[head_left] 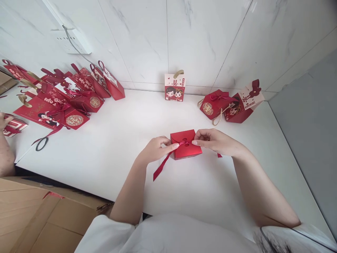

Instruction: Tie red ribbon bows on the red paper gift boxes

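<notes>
A small red gift box point(186, 151) rests on the white table in front of me. Dark red ribbon point(162, 168) crosses its top and meets in a knot near the middle. My left hand point(160, 147) pinches the ribbon on the knot's left side, thumb along the lid; a ribbon tail hangs down to the left below it. On the right, my right hand point(210, 140) pinches the ribbon close to the knot, and a short ribbon end shows beneath that hand. Both hands touch or nearly touch the box's top.
Several red gift boxes point(75, 121) with ribbons and handles stand at the left. One box point(174, 88) stands against the tiled wall; two more point(214, 103) are at the right. Another person's hand point(4, 121) is at the far left. A cardboard carton point(52, 218) sits below the table's edge.
</notes>
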Tool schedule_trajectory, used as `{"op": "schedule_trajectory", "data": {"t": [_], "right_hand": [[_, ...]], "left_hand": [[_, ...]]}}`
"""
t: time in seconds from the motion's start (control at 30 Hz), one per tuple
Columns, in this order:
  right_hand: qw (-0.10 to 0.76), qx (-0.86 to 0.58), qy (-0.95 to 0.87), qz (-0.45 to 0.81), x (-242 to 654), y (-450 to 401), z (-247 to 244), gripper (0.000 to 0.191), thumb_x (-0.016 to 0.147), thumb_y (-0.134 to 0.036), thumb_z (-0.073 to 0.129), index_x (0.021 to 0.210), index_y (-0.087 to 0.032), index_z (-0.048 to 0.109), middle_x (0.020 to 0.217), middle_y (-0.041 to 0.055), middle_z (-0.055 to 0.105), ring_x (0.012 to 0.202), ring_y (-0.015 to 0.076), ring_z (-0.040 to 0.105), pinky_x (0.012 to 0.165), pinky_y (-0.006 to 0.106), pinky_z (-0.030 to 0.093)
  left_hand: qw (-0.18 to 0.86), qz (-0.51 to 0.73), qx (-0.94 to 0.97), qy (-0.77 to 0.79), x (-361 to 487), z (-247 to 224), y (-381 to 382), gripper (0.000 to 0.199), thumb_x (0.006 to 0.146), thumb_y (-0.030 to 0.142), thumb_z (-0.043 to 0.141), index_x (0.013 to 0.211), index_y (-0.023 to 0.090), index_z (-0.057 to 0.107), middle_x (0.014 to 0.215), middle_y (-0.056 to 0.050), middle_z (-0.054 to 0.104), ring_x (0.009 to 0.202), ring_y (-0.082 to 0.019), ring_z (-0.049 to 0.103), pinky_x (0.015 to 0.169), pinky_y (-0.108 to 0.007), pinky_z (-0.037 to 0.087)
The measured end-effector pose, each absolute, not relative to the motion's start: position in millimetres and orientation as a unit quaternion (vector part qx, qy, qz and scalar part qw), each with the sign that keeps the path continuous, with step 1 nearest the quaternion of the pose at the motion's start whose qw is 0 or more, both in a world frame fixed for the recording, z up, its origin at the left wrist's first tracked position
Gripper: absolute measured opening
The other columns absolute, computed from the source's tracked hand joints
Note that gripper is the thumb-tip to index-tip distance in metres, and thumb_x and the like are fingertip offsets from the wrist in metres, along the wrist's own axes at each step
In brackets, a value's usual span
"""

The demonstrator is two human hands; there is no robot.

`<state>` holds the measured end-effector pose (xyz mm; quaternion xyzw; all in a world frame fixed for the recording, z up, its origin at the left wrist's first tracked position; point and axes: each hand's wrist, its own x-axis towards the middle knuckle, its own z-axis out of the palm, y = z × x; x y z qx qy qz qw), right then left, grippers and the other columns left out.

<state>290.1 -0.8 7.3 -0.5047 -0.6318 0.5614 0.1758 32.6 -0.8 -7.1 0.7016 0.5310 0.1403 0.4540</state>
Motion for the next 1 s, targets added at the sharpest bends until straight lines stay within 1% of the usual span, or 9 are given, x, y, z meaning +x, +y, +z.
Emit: {"op": "schedule_trajectory", "data": {"t": [0.13,0.23,0.33,0.43,0.57,0.67,0.77,0.83,1.0], "right_hand": [[0.169,-0.505,-0.645,0.548,291,0,8,0.04,0.079,-0.06,0.061,0.077,-0.02,0.059,0.067,-0.002,0.051,0.053,0.0102,0.04,0.045,0.025,0.029],[0.174,-0.487,-0.667,0.536,292,-1,9,0.038,0.08,-0.058,0.061,0.076,-0.02,0.058,0.07,-0.0013,0.055,0.06,0.0117,0.044,0.051,0.026,0.033],[0.167,-0.483,-0.676,0.531,292,-1,10,0.034,0.082,-0.054,0.06,0.08,-0.021,0.061,0.075,-0.0007,0.059,0.064,0.0129,0.046,0.056,0.027,0.035],[0.171,-0.478,-0.676,0.534,291,-1,9,0.033,0.084,-0.053,0.058,0.083,-0.021,0.065,0.075,-0.0004,0.058,0.064,0.0128,0.045,0.057,0.027,0.034],[0.18,-0.455,-0.665,0.564,292,1,8,0.037,0.083,-0.056,0.058,0.084,-0.02,0.068,0.072,0.0003,0.056,0.062,0.0126,0.043,0.056,0.027,0.032],[0.186,-0.439,-0.665,0.575,293,4,6,0.04,0.084,-0.058,0.056,0.078,-0.02,0.066,0.069,0.0009,0.055,0.063,0.0132,0.044,0.054,0.027,0.032],[0.189,-0.44,-0.662,0.576,294,7,3,0.04,0.084,-0.059,0.055,0.078,-0.02,0.064,0.07,0.0014,0.055,0.064,0.0141,0.047,0.05,0.026,0.03],[0.186,-0.444,-0.661,0.576,294,9,0,0.04,0.085,-0.059,0.054,0.077,-0.021,0.063,0.069,0.0003,0.052,0.062,0.0131,0.045,0.049,0.025,0.029],[0.213,-0.425,-0.66,0.581,295,11,-7,0.043,0.086,-0.058,0.053,0.067,-0.02,0.057,0.066,-0.0011,0.048,0.061,0.0123,0.042,0.057,0.027,0.034]], "left_hand": [[0.515,0.146,0.69,0.488,34,0,-3,0.04,0.082,0.054,0.057,0.067,0.017,0.058,0.073,0.0,0.06,0.067,-0.012,0.053,0.059,-0.024,0.039],[0.556,0.16,0.664,0.474,35,6,-6,0.03,0.081,0.049,0.062,0.081,0.019,0.059,0.07,0.001,0.06,0.064,-0.012,0.054,0.061,-0.024,0.041],[0.555,0.165,0.663,0.474,36,8,-8,0.027,0.08,0.045,0.065,0.092,0.021,0.06,0.06,0.005,0.05,0.057,-0.009,0.047,0.057,-0.023,0.036],[0.53,0.181,0.664,0.496,37,6,-9,0.028,0.081,0.048,0.062,0.088,0.02,0.065,0.055,0.006,0.038,0.051,-0.007,0.033,0.05,-0.022,0.026],[0.528,0.165,0.649,0.523,37,3,-7,0.036,0.078,0.054,0.063,0.08,0.019,0.069,0.051,0.006,0.028,0.048,-0.007,0.022,0.047,-0.024,0.017],[0.545,0.164,0.645,0.511,36,2,-5,0.035,0.078,0.052,0.064,0.075,0.018,0.07,0.052,0.005,0.03,0.049,-0.007,0.022,0.047,-0.024,0.017],[0.549,0.177,0.642,0.505,35,2,-2,0.035,0.078,0.051,0.063,0.073,0.017,0.069,0.055,0.003,0.04,0.049,-0.007,0.028,0.046,-0.024,0.021],[0.55,0.182,0.642,0.503,34,1,-1,0.035,0.078,0.051,0.062,0.072,0.017,0.068,0.055,0.003,0.042,0.049,-0.008,0.032,0.047,-0.024,0.023],[0.558,0.175,0.639,0.5,30,2,-1,0.034,0.08,0.049,0.059,0.068,0.017,0.062,0.055,0.004,0.036,0.05,-0.008,0.029,0.049,-0.024,0.023]]}}
